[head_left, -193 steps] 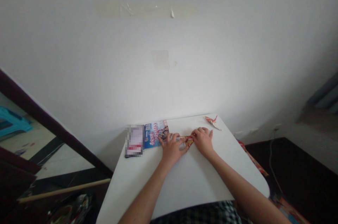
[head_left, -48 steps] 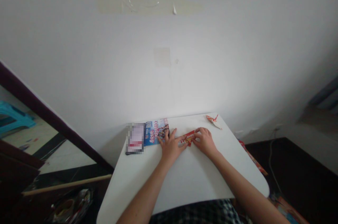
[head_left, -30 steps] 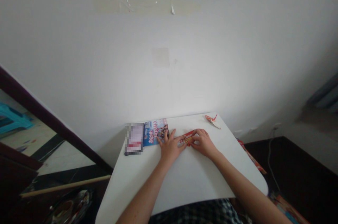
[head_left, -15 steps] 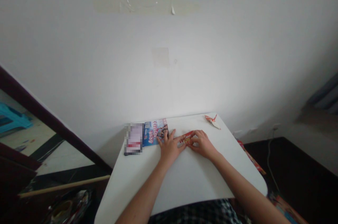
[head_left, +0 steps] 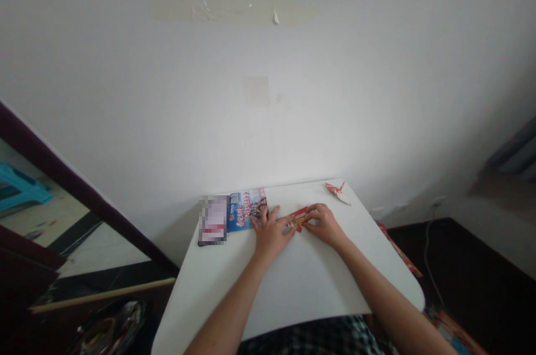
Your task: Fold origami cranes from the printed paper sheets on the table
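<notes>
A small piece of folded paper [head_left: 298, 217], red and yellow with print, lies on the white table between my hands. My left hand [head_left: 270, 235] has its thumb and index finger on the paper's left end, holding it down; its other fingers spread out over the edge of a blue printed leaflet [head_left: 240, 215]. At the paper's right end, my right hand [head_left: 324, 225] pinches it between thumb and fingers. The fingertips cover part of the folds. Farther back on the right lies a red and white folded-paper crane [head_left: 336, 192].
Left of the leaflet is a dark-edged flat rectangle [head_left: 214, 220], pixelated. The white table [head_left: 310, 288] meets the wall [head_left: 335, 92] at its back edge. A bin [head_left: 106, 330] and a wooden stick [head_left: 104, 294] are on the floor at left; a cable [head_left: 427, 249] hangs at right.
Over the last seconds the paper went from a downward-pointing triangle to a slanted narrow strip. Just now my right fingers slid right along it, baring more paper; my left hand stays nearly still.
</notes>
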A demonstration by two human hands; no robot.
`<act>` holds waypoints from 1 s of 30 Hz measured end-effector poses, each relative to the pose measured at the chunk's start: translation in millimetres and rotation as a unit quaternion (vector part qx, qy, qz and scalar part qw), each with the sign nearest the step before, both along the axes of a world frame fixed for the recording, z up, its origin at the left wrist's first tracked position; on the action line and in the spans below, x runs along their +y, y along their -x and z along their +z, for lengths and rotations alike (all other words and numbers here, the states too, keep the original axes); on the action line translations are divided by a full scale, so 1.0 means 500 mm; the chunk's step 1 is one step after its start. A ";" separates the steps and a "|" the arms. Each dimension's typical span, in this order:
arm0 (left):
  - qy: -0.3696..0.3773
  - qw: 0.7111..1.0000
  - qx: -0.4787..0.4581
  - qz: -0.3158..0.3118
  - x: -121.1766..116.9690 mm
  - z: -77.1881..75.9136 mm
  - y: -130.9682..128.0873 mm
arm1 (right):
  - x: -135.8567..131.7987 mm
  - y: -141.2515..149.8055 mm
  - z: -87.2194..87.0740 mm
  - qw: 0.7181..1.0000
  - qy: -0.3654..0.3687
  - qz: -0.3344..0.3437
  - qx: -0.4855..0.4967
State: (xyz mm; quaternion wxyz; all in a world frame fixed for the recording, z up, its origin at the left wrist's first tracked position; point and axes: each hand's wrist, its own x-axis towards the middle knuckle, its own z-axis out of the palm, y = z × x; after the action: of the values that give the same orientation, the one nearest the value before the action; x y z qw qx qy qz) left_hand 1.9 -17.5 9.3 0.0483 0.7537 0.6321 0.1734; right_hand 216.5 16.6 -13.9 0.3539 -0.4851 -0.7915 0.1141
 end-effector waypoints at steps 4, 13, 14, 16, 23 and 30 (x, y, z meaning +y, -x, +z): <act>-0.008 1.000 0.002 0.003 0.000 0.000 -0.002 | -0.009 0.004 0.002 1.000 -0.007 -0.002 -0.009; 0.008 1.000 0.002 0.022 0.000 0.002 -0.004 | -0.019 0.021 -0.004 1.000 -0.001 0.014 -0.006; 0.006 1.000 0.002 0.020 0.001 0.000 -0.003 | -0.019 0.022 -0.005 1.000 -0.002 0.014 -0.006; 0.003 1.000 0.002 0.014 0.004 -0.005 -0.002 | -0.019 0.023 -0.006 1.000 -0.004 0.008 -0.009; 0.005 1.000 -0.004 0.012 0.009 -0.004 0.000 | -0.003 0.020 -0.006 0.998 0.013 -0.048 -0.026; 0.011 1.000 -0.007 0.004 0.012 -0.006 0.001 | 0.012 0.017 0.003 0.995 0.032 -0.093 -0.029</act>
State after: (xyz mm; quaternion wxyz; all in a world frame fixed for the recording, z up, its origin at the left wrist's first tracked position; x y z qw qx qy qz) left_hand 1.5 -11.6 6.4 0.0607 0.7490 0.6370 0.1722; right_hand 208.0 22.5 -12.5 0.3244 -0.5710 -0.7486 0.0915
